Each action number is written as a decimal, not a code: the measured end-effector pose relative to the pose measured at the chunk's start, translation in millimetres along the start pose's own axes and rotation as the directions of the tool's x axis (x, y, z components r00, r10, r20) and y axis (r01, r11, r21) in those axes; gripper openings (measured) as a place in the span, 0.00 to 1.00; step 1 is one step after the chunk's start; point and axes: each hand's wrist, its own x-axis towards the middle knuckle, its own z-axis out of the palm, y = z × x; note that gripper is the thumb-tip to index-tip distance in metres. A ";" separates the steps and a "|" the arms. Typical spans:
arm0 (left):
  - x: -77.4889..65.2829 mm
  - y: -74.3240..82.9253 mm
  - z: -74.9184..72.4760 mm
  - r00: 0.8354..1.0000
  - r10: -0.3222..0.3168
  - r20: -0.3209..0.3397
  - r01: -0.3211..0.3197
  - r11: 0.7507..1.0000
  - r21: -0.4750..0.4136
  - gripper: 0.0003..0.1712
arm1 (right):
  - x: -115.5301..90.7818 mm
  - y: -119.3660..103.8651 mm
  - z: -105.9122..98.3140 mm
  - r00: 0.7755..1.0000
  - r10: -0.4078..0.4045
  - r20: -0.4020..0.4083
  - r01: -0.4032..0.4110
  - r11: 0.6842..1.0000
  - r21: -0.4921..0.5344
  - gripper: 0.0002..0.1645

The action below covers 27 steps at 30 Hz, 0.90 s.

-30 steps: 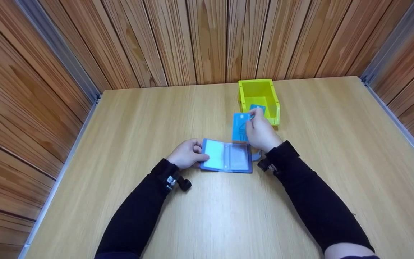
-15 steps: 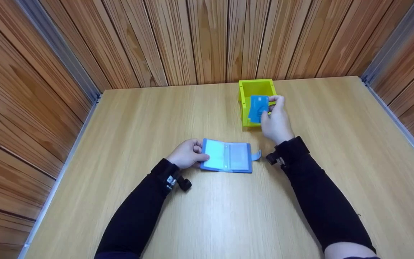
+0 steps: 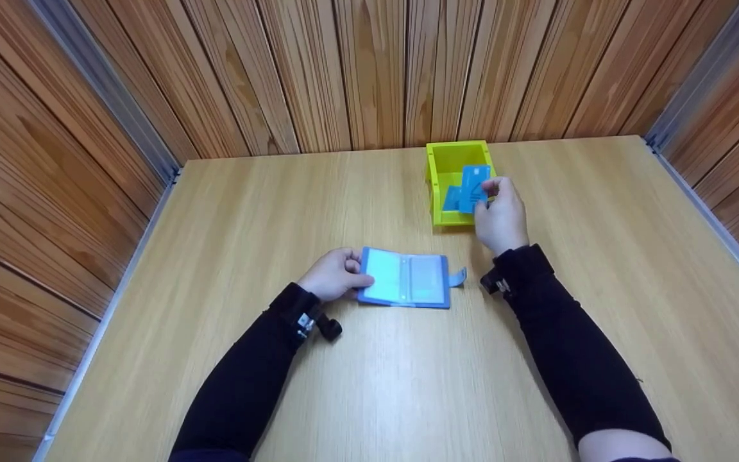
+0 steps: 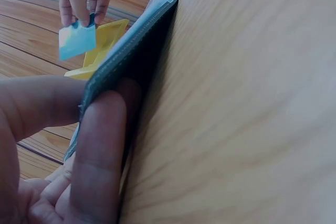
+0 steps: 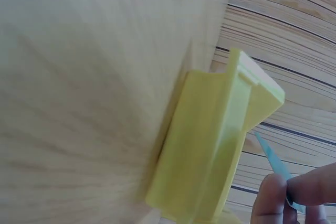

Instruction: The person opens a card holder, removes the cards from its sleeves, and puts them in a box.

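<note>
A small blue card holder (image 3: 426,279) lies spread on the table, its clear sleeves facing up and its strap out to the right. My left hand (image 3: 332,276) pinches its left cover, thumb on the page; in the left wrist view the fingers (image 4: 100,145) press behind the slightly raised cover. My right hand (image 3: 503,215) pinches a blue card (image 3: 473,181) by its right edge, above the front of a yellow bin (image 3: 435,186). Another blue card (image 3: 451,199) shows inside the bin, partly hidden by the held one. Seen from the right wrist, the held card (image 5: 272,156) is nearly edge-on.
The wooden table (image 3: 280,212) meets an upright plank wall (image 3: 369,77) at the back, close behind the bin. Plank walls with grey metal edges also stand at left and right.
My right hand has carried the blue card from above the card holder's right page up and rightward to the bin, uncovering the strap. The left hand and card holder have stayed put.
</note>
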 end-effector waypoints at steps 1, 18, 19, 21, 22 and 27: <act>0.0 0.0 -0.1 1.000 0.000 0.001 0.000 1.000 0.000 0.22 | 0.3 0.8 0.4 1.000 -0.001 0.002 0.001 1.000 -0.012 0.18; -0.3 -0.2 -0.9 1.000 0.004 0.008 -0.004 1.000 -0.010 0.22 | 2.5 2.9 3.7 0.998 0.046 0.047 -0.044 0.998 -0.037 0.24; -0.3 -0.3 -0.9 1.000 0.004 0.008 -0.004 1.000 -0.007 0.22 | 2.4 3.0 3.9 0.997 0.054 0.050 -0.052 0.998 -0.035 0.24; -0.2 -0.2 -1.0 1.000 0.007 0.006 -0.007 1.000 0.001 0.22 | 2.6 3.6 4.4 0.997 0.060 0.049 -0.059 0.998 -0.024 0.24; -0.1 -0.2 -1.0 1.000 0.008 0.005 -0.008 1.000 0.005 0.23 | 2.7 4.0 4.7 0.997 0.061 0.049 -0.060 0.998 -0.019 0.24; -0.2 -0.1 -0.9 1.000 0.005 0.001 -0.005 1.000 0.014 0.23 | 2.4 6.0 6.1 0.999 0.023 0.045 -0.023 1.000 -0.019 0.25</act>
